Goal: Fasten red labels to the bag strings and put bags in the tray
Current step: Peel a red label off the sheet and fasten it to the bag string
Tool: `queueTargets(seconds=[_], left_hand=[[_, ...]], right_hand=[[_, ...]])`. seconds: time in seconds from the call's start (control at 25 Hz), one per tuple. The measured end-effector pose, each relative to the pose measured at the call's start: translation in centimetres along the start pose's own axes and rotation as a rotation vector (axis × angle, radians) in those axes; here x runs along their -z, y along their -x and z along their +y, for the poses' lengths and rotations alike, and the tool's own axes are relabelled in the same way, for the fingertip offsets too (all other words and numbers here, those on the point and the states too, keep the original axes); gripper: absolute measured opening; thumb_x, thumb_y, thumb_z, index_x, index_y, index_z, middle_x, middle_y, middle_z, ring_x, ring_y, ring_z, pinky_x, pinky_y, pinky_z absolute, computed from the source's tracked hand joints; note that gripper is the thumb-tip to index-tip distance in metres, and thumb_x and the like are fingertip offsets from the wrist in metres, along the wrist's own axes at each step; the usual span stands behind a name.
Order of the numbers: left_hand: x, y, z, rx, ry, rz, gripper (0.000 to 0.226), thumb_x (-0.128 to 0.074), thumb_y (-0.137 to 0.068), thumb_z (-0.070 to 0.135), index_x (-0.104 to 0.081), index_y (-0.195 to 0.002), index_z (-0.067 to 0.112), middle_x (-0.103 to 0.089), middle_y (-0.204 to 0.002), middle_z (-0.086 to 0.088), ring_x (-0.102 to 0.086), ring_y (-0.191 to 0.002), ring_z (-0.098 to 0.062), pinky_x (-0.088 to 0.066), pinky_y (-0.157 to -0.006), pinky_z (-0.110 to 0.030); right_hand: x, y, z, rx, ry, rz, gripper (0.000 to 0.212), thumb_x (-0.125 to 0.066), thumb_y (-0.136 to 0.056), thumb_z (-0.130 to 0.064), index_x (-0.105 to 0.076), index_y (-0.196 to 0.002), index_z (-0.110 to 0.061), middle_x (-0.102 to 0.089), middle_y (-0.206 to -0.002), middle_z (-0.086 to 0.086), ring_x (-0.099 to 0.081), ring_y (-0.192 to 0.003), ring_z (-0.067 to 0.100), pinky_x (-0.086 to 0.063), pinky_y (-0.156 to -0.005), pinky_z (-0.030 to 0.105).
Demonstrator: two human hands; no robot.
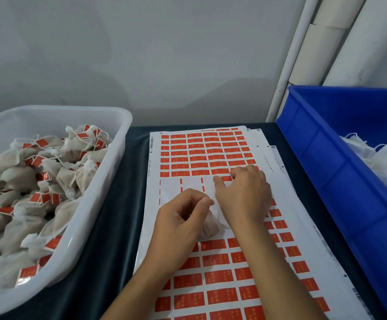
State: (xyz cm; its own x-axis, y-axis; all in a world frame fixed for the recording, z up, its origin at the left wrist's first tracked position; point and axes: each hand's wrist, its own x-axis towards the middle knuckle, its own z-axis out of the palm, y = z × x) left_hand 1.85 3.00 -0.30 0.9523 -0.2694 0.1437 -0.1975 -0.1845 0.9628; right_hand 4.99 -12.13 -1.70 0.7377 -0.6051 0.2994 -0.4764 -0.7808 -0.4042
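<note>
Grey wall (141,54) across the top, from 10 to 1 o'clock. White pipes (340,38) lean in the corner at 1 to 2 o'clock.

Desk (109,239) under a dark teal cloth, seen in the strip between the tray and the sheets.

Clear plastic tray (109,172) at 9 o'clock, heaped with filled cloth bags (19,179). Many bags carry a red label on the string. White strings lie tangled across the heap.

Blue plastic bin (340,172) at 3 o'clock, holding white unlabelled bags (386,158) at its right edge, only partly in view.

Stack of white label sheets (211,227) at centre, running from 12 down to 6 o'clock, the lower sheets fanned out to the right. Top sheet printed with rows of red labels (213,278). A bare white band crosses the middle of the sheet, where labels are peeled off.

Left hand (183,215) just below centre, fingers curled, thumb and forefinger pinched together at the tip. It grips one tan bag (208,227), which rests on the bare band of the sheet. The string itself is too thin to make out.

Right hand (243,195) just right of centre, touching the sheet. Fingers bent, thumb and fingertips at the edge of the red row at the top of the bare band. Whether it pinches a label I cannot tell.
</note>
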Motion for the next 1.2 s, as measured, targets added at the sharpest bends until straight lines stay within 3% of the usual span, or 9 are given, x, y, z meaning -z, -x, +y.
queueTargets(seconds=[0.24,0.6,0.88,1.08,1.2], left_hand=[[-0.1,0.1,0.1,0.015,-0.021,-0.008,0.021,-0.060,-0.104,0.031,-0.073,-0.088,0.035,-0.071,-0.088,0.017,-0.068,-0.093,-0.004,-0.051,-0.073,-0.007],[-0.1,0.0,0.1,0.025,0.000,0.012,0.021,-0.060,-0.103,0.032,-0.073,-0.087,0.033,-0.072,-0.087,0.017,-0.068,-0.091,-0.005,-0.051,-0.072,-0.007],[0.1,0.0,0.0,0.035,0.006,0.003,0.021,-0.060,-0.104,0.033,-0.074,-0.088,0.034,-0.072,-0.089,0.017,-0.068,-0.094,-0.003,-0.050,-0.072,-0.006],[0.0,0.0,-0.1,0.052,-0.001,0.006,0.021,-0.060,-0.103,0.034,-0.073,-0.087,0.035,-0.072,-0.090,0.020,-0.067,-0.093,0.000,-0.049,-0.070,-0.004],[0.0,0.0,-0.1,0.056,-0.005,0.010,0.021,-0.060,-0.103,0.035,-0.072,-0.087,0.040,-0.071,-0.091,0.020,-0.067,-0.094,0.001,-0.050,-0.071,-0.004]], right_hand=[[0.1,0.1,0.1,0.007,-0.043,0.011,0.046,-0.061,-0.093,-0.059,-0.075,-0.115,-0.022,-0.072,-0.117,-0.001,-0.066,-0.098,0.019,-0.056,-0.091,0.037],[0.8,0.4,-0.6,0.065,0.081,-0.018,0.042,-0.051,-0.098,-0.057,-0.072,-0.114,-0.024,-0.074,-0.105,-0.004,-0.067,-0.083,0.016,-0.057,-0.079,0.032],[1.3,-0.7,-0.3,0.111,0.174,-0.078,0.042,-0.050,-0.099,-0.058,-0.071,-0.114,-0.025,-0.074,-0.104,-0.005,-0.067,-0.078,0.016,-0.042,-0.072,0.026],[1.4,-1.4,0.5,0.015,0.014,-0.040,0.036,-0.064,-0.092,-0.058,-0.075,-0.106,-0.027,-0.075,-0.106,-0.004,-0.055,-0.074,0.012,-0.047,-0.073,0.028],[1.0,-1.7,0.9,-0.029,-0.021,-0.015,0.031,-0.067,-0.092,-0.053,-0.075,-0.102,-0.026,-0.076,-0.105,-0.002,-0.056,-0.072,0.012,-0.044,-0.071,0.025]])
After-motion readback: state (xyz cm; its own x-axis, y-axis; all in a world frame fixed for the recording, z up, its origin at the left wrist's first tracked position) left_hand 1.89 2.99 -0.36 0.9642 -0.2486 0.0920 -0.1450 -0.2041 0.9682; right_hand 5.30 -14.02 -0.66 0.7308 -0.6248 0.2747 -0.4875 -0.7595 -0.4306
